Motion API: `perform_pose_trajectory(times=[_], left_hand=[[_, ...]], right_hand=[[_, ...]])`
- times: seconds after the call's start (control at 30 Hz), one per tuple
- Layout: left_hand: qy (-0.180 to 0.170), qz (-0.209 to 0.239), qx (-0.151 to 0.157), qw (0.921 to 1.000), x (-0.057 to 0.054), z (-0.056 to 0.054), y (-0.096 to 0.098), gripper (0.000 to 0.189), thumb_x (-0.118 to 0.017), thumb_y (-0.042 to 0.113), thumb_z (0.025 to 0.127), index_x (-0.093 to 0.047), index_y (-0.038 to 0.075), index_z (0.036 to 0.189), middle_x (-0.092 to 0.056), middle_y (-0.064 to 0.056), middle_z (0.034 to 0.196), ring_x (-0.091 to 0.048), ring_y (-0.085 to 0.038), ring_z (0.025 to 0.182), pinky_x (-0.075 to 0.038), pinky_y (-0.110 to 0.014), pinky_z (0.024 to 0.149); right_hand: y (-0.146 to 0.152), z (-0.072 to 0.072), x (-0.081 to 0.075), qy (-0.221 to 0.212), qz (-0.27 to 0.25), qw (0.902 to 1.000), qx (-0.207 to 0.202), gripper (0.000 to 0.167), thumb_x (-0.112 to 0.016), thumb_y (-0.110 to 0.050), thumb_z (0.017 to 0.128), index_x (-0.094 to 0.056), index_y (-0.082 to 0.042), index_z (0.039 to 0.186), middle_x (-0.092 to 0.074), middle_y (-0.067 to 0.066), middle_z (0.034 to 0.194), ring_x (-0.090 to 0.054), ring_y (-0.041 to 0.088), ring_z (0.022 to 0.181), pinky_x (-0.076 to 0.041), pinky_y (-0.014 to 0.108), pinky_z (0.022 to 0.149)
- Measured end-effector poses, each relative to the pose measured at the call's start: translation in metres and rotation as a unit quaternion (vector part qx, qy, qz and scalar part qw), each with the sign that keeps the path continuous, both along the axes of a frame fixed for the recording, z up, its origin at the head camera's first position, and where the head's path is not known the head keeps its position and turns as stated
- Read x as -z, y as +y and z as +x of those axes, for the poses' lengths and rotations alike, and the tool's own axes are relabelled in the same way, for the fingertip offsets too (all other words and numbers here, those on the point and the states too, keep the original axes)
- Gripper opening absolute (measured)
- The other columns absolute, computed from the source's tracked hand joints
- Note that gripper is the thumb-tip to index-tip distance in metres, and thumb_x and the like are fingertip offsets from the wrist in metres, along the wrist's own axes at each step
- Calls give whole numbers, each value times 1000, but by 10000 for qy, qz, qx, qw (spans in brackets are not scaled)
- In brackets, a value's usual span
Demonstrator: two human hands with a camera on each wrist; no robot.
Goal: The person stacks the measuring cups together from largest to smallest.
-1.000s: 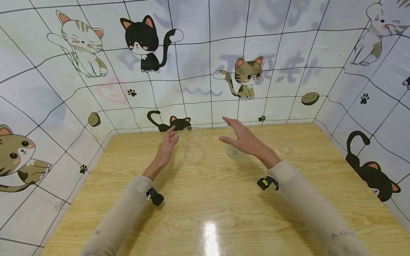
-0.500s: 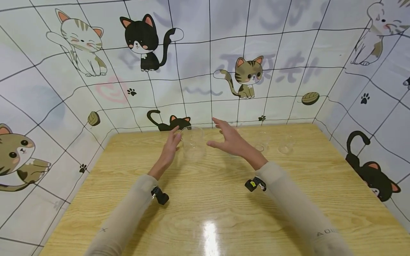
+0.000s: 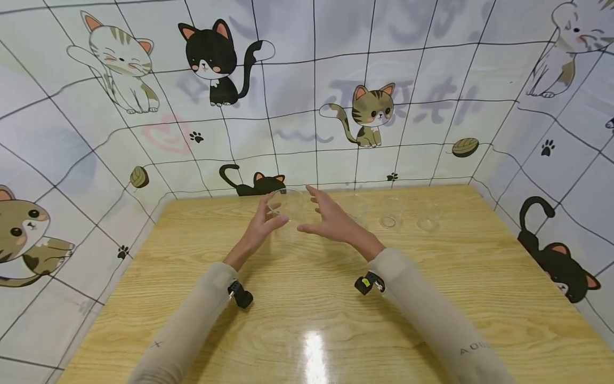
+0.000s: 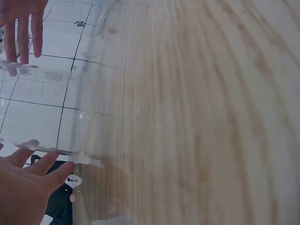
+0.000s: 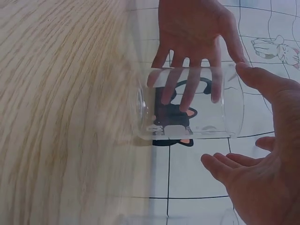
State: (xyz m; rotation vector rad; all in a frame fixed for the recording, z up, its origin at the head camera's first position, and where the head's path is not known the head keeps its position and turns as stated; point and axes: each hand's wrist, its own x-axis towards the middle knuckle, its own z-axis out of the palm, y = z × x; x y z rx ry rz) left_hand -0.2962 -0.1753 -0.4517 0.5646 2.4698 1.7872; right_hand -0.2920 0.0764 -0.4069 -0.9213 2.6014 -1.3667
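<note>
The person's left hand point(image 3: 259, 228) is relaxed, fingers extended beside a clear, glassy cylindrical beaker point(image 5: 206, 115); whether they touch it is unclear. The right hand point(image 3: 334, 220), spread and gripping nothing, flanks its opposite side. The beaker stands upright near the back of a yellowish wood-grain bench point(image 3: 297, 288). Rightward stand other clear vessels point(image 3: 392, 215), before a white wall point(image 3: 336, 32) printed with cartoon cats point(image 3: 211, 58).

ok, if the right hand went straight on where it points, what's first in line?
The right hand would likely meet the clear graduated beaker first, on its right side; depth is hard to judge.
</note>
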Motion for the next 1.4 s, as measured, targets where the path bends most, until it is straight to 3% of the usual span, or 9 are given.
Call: perform_pose_trajectory(times=[0.2, 0.47, 0.83, 1.17, 1.4], left_hand=[[117, -167, -58, 9998, 3, 1, 0, 91, -69, 46, 96, -9, 36, 165, -31, -24, 165, -39, -48, 148, -31, -68, 119], [61, -307, -171, 9994, 3, -2, 3, 96, -74, 46, 93, -10, 39, 164, -35, -19, 165, -43, -44, 147, -33, -67, 118], [72, -252, -226, 9994, 4, -7, 8, 99, -75, 46, 93, -10, 32, 166, -38, -22, 163, -49, -43, 141, -39, -66, 114], [134, -409, -338, 9985, 2, -6, 11, 99, -75, 46, 93, -7, 40, 165, -42, -18, 161, -53, -41, 139, -41, -64, 114], [144, -470, -345, 9982, 1, -5, 11, 95, -74, 50, 93, -16, 30, 165, -43, -18, 160, -51, -41, 140, -45, -62, 111]], right_hand=[[-10, -8, 6, 1, -112, 9999, 15, 107, -82, -30, 90, -9, -8, 166, -19, 21, 170, -30, 44, 154, -37, 58, 119], [-13, -15, 16, -646, -342, 9972, 132, 109, -84, -23, 87, -11, -14, 166, -26, 23, 167, -33, 42, 154, -36, 59, 120], [-22, -25, 28, -568, -670, 9960, 140, 99, -80, -31, 91, -17, -22, 166, -36, 18, 164, -39, 37, 151, -42, 58, 116], [-22, -33, 32, -722, -506, 9960, 154, 102, -80, -32, 88, -16, -17, 166, -40, 18, 163, -42, 36, 149, -46, 55, 113], [-22, -36, 35, -810, -617, 9948, 62, 101, -83, -29, 86, -20, -27, 165, -40, 20, 163, -43, 37, 149, -46, 59, 112]])
